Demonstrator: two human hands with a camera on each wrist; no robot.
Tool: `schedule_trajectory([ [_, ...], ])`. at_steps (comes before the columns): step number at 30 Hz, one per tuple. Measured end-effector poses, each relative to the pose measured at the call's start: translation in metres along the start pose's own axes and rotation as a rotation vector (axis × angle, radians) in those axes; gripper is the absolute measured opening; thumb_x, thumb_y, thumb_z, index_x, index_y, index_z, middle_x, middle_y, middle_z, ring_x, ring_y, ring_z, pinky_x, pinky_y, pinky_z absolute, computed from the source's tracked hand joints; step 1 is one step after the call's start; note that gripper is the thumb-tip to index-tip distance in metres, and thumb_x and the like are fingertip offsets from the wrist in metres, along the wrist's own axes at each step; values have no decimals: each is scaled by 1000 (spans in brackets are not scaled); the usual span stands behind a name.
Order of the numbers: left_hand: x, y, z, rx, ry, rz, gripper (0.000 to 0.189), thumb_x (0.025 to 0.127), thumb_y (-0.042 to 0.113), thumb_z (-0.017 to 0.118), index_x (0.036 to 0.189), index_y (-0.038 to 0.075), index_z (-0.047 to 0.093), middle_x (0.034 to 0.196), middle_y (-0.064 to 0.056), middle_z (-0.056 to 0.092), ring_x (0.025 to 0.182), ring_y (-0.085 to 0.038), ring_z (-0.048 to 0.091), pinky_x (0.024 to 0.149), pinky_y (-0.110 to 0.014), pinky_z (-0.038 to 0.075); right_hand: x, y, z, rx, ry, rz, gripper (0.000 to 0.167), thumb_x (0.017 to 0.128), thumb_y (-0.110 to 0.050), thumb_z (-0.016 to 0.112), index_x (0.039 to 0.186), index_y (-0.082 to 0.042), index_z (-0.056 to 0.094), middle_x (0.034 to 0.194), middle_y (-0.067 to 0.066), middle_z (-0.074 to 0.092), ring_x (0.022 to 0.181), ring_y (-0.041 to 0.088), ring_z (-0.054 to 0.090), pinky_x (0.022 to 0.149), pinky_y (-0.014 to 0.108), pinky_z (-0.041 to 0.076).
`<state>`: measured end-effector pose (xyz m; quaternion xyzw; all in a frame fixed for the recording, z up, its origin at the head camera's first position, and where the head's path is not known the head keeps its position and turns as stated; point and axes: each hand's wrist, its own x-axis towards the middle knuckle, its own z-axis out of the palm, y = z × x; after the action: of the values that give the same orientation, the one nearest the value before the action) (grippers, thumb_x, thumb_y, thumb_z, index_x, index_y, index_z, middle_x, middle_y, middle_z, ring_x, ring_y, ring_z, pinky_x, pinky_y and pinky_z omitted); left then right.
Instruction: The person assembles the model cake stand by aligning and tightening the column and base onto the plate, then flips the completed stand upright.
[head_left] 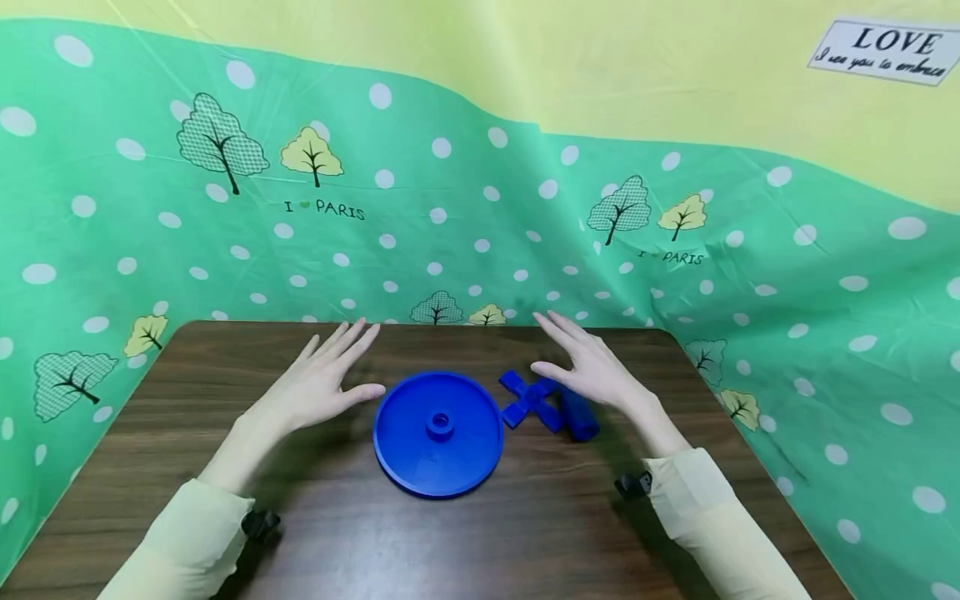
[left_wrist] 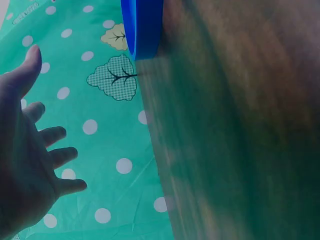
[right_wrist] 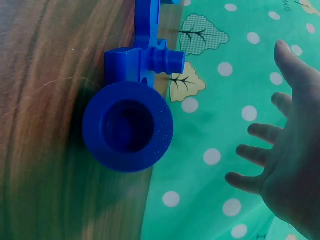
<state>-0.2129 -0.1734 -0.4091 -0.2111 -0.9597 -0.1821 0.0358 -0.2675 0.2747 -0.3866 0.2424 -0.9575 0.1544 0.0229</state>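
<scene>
A round blue disc with a raised rim and a small hollow hub lies flat on the table in the head view. To its right is a blue cross-shaped piece with four arms. Beside that lies a blue tube, whose round hollow end faces the right wrist camera. My left hand hovers left of the disc, fingers spread, thumb pointing toward its rim. Over the tube's far end, which it partly hides, my right hand is held with extended fingers. Both hands hold nothing.
The brown wooden table has its far edge against a green cloth with white dots and printed trees. A dark wrist camera sits at the left cuff, another dark camera at the right cuff.
</scene>
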Motion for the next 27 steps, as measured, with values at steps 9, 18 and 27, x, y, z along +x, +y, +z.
schedule_trajectory([
  [9,-16,3,5,3,-7,-19,93,94,72,55,167,31,14,175,-6,13,162,-39,11,123,-74,7,-26,11,-4,34,26,66,81,97,-62,60,163,-45,15,173,6,23,157,40,28,113,79,24],
  [18,-28,4,14,16,-21,-34,91,94,63,64,166,32,18,175,-9,14,161,-43,13,117,-81,10,-47,17,3,65,10,150,84,95,-66,60,162,-48,12,174,8,20,154,46,32,110,75,35],
  [27,-38,10,25,6,-31,-59,92,93,64,65,166,34,18,175,-10,15,160,-45,14,114,-84,14,-70,18,14,136,11,197,86,96,-61,63,163,-44,13,173,11,22,154,47,30,110,75,34],
])
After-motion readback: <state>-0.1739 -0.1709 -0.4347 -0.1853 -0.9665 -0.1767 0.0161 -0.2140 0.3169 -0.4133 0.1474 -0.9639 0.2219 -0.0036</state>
